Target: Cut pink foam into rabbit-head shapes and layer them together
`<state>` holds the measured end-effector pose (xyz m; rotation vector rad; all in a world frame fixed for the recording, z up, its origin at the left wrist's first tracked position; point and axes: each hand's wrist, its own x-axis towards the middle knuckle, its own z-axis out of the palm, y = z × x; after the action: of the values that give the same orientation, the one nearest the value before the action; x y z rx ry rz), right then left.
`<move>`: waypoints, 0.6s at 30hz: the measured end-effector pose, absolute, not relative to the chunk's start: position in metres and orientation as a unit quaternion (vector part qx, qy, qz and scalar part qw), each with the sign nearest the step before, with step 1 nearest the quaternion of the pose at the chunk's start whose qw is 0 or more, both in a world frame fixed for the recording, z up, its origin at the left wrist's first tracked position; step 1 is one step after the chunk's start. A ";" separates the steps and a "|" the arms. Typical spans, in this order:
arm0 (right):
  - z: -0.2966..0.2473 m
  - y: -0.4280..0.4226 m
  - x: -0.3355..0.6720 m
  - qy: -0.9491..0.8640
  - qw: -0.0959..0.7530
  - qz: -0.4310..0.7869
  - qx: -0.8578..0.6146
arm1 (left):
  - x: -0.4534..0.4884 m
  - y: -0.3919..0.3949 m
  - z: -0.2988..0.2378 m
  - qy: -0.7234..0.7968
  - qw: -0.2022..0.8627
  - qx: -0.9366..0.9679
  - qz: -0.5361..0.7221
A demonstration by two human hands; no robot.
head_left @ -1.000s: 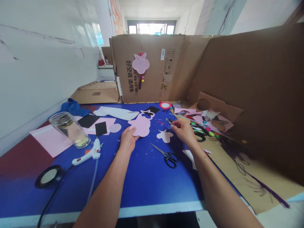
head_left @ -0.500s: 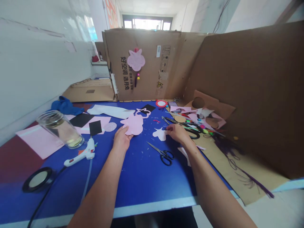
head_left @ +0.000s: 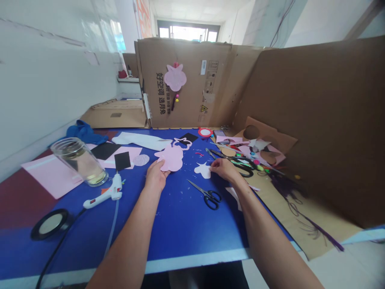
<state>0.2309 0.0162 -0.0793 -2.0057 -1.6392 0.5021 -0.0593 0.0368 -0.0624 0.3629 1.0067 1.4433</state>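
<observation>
Pink cutout (head_left: 171,158) held in left hand (head_left: 155,176), right hand (head_left: 223,169) pinching white cutout (head_left: 202,171), pale liquid inside glass jar (head_left: 78,160)

Blue tabletop (head_left: 195,233); on it: black-handled scissors (head_left: 207,194), white cutout (head_left: 203,171), white glue gun (head_left: 112,192), glass jar (head_left: 82,163).

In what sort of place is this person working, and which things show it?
Probably a handicraft workspace: a white glue gun and scissors lie on the blue table, and the left hand holds a pink cut-out.
</observation>
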 end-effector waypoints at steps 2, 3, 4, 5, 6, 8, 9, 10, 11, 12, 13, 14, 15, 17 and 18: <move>-0.077 0.016 0.231 -0.598 0.256 0.175 -0.739 | -0.059 0.037 -0.063 0.437 0.624 0.154 0.629; -0.075 0.016 0.231 -0.595 0.260 0.167 -0.742 | -0.059 0.037 -0.063 0.436 0.625 0.152 0.630; -0.074 0.016 0.232 -0.591 0.266 0.159 -0.745 | -0.060 0.037 -0.063 0.436 0.625 0.149 0.630; -0.072 0.016 0.233 -0.587 0.271 0.150 -0.748 | -0.060 0.038 -0.064 0.435 0.626 0.147 0.630; -0.071 0.016 0.234 -0.584 0.275 0.142 -0.751 | -0.060 0.038 -0.064 0.435 0.625 0.147 0.631; -0.069 0.016 0.236 -0.579 0.279 0.129 -0.755 | -0.059 0.038 -0.064 0.433 0.625 0.148 0.633; -0.069 0.016 0.237 -0.579 0.279 0.125 -0.756 | -0.059 0.038 -0.064 0.432 0.625 0.150 0.633; -0.069 0.016 0.237 -0.580 0.279 0.122 -0.755 | -0.059 0.038 -0.064 0.431 0.625 0.151 0.633; -0.069 0.016 0.236 -0.583 0.279 0.121 -0.754 | -0.058 0.038 -0.063 0.432 0.626 0.152 0.632; -0.070 0.016 0.235 -0.587 0.278 0.121 -0.751 | -0.058 0.038 -0.063 0.433 0.626 0.152 0.631; -0.070 0.016 0.234 -0.592 0.277 0.123 -0.747 | -0.058 0.037 -0.062 0.433 0.627 0.152 0.630; -0.071 0.017 0.232 -0.598 0.275 0.125 -0.743 | -0.057 0.037 -0.062 0.434 0.627 0.152 0.629; -0.073 0.017 0.230 -0.604 0.272 0.128 -0.738 | -0.057 0.036 -0.061 0.434 0.629 0.152 0.627; -0.075 0.017 0.228 -0.617 0.262 0.135 -0.730 | -0.057 0.036 -0.061 0.434 0.630 0.151 0.627; -0.075 0.017 0.226 -0.622 0.257 0.138 -0.726 | -0.057 0.036 -0.061 0.433 0.630 0.151 0.627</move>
<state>0.2264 0.0174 -0.0753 -1.9709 -1.6891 0.3754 -0.0565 0.0358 -0.0609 0.3457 0.9911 1.4357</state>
